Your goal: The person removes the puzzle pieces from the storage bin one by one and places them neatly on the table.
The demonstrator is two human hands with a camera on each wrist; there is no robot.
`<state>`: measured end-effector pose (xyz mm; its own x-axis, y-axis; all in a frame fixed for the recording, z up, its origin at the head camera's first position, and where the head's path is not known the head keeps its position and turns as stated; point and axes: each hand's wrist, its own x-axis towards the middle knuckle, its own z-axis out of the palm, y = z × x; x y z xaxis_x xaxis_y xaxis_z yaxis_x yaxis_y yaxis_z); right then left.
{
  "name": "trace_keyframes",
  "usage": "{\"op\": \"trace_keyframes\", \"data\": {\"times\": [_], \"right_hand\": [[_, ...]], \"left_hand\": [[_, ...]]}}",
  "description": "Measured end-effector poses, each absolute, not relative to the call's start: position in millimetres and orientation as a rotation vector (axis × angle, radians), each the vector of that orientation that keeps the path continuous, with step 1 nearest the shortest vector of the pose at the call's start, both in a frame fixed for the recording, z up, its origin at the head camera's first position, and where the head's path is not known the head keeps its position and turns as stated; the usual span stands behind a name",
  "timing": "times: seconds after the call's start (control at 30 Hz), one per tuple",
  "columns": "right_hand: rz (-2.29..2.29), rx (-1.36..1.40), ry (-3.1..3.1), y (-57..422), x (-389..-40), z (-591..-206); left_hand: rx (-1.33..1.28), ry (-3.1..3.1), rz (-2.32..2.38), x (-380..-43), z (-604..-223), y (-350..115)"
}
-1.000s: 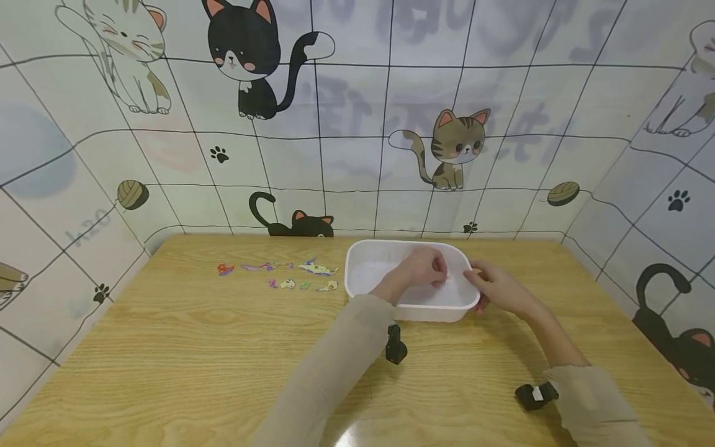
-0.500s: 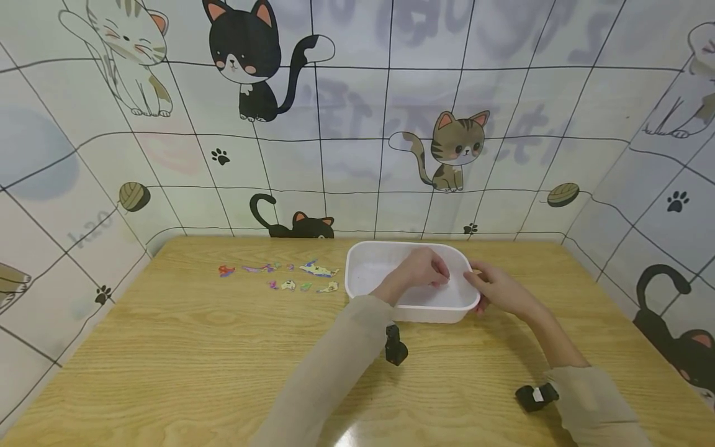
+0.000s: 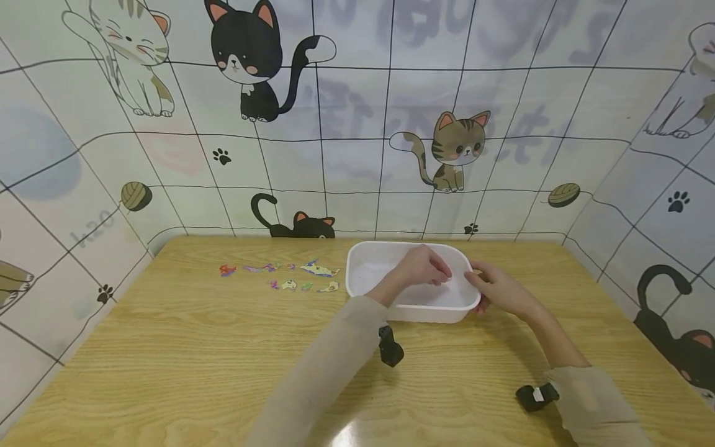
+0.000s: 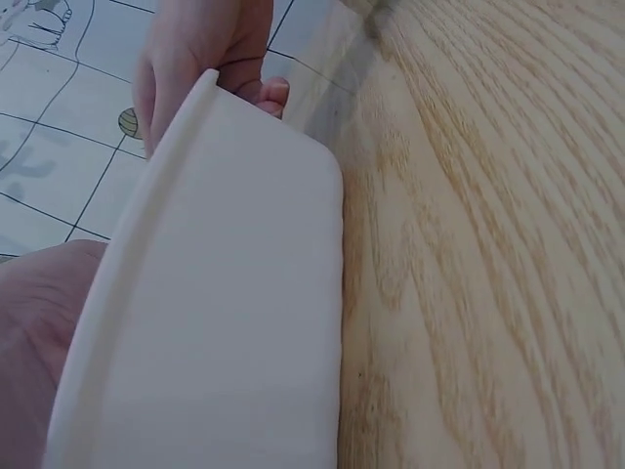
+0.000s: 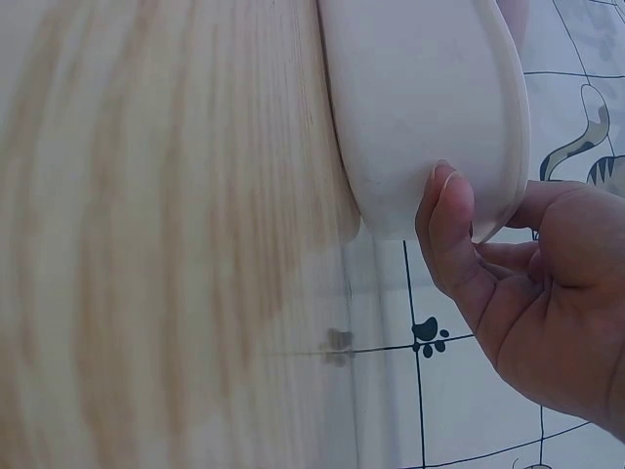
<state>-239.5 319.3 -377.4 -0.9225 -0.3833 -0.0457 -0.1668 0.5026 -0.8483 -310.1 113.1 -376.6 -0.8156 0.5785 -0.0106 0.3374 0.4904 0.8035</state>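
Note:
A white plastic basin (image 3: 424,315) stands on the wooden table, right of centre in the head view. My left hand (image 3: 420,268) reaches down into it, fingers curled near the floor of its right half. Whether those fingertips pinch something small cannot be made out; in the left wrist view the basin wall (image 4: 225,274) hides them. At the basin's right end, my right hand (image 3: 499,288) grips the rim. The right wrist view shows its thumb over the edge and its fingers (image 5: 449,220) against the outer wall.
Left of the basin lie small flat colourful pieces in two rough rows. Among them are a red piece (image 3: 227,270), a purple strip (image 3: 253,269), a large yellow-and-blue piece (image 3: 318,269) and a cream one (image 3: 329,287). Behind the table (image 3: 184,347) hangs a cat-printed backdrop (image 3: 357,161).
Inside the basin my left hand has shifted slightly to the right, and its forearm has turned a little. The right hand keeps its grip on the rim. The coloured pieces lie as before.

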Motion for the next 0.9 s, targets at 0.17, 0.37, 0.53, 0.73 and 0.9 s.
{"op": "trace_keyframes", "data": {"times": [0.17,0.37,0.53,0.73,0.9], "right_hand": [[-1.383,-0.450,2.521,319.3,-240.0,-377.7],[-1.377,-0.456,2.526,320.1,-240.6,-378.4],[-1.372,-0.453,2.527,320.5,-240.8,-378.4],[-1.379,-0.466,2.528,319.4,-240.5,-377.8],[-1.370,-0.462,2.533,319.0,-240.3,-377.4]], "left_hand": [[0.710,2.427,1.301,-307.5,-373.2,106.3],[0.691,2.397,1.364,-305.1,-368.3,94.2],[0.692,2.383,1.412,-303.5,-367.6,82.0],[0.681,2.320,1.519,-300.5,-367.0,64.9],[0.712,2.278,1.568,-296.6,-362.3,46.7]]}}
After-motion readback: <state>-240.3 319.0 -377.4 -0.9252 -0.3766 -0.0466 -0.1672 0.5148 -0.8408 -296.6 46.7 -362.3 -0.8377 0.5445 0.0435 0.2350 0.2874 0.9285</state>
